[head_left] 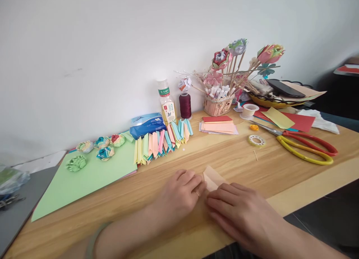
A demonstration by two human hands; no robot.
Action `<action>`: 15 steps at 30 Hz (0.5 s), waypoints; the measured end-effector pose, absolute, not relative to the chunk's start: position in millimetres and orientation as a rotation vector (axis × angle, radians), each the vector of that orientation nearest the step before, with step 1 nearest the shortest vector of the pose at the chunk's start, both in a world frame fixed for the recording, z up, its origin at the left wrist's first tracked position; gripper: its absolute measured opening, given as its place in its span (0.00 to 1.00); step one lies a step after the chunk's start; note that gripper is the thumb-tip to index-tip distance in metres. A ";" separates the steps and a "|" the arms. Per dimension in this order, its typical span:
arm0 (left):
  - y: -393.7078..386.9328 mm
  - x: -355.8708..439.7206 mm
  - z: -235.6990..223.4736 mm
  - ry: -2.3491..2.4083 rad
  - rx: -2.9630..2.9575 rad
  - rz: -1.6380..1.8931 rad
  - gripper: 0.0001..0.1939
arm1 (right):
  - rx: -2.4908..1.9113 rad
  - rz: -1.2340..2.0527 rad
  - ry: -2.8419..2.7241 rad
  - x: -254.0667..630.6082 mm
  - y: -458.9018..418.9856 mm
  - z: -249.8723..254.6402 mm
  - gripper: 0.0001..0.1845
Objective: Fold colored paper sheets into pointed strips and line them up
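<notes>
A pale peach sheet of paper (214,177) lies on the wooden table (157,232), partly folded at its left side and largely covered by my fingers. My left hand (183,189) is closed at the paper's left edge, its fingers curled and pressed together. On the near right part of the paper rests my right hand (238,210), its fingers bent together and pressing down. Behind my hands stands a row of folded paper strips (159,143) in yellow, green, peach and blue.
Red and yellow scissors (304,145), a tape roll (256,140) and stacked paper slips (218,125) lie to the right. Left, paper flowers (105,153) sit on green sheets (84,184). A bottle (168,105), thread spool (185,106) and pen basket (218,104) stand along the wall.
</notes>
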State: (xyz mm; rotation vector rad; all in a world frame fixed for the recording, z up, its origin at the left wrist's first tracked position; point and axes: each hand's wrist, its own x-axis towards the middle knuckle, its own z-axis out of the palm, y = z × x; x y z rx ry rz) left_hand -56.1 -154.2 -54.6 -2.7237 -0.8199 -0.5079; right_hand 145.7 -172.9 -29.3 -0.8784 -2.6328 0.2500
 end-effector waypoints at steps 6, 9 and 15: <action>-144.5 -61.3 -51.2 -0.775 -2.824 -0.601 0.14 | -1.319 0.194 -2.336 157.7 -135.2 -28.0 0.07; -138.2 -64.0 -49.9 -0.681 -2.878 -0.631 0.15 | -1.471 0.336 -2.323 157.7 -124.5 -31.9 0.05; -126.3 -68.4 -53.4 -0.579 -2.982 -0.586 0.17 | -1.566 0.710 -2.155 157.8 -123.8 -39.1 0.04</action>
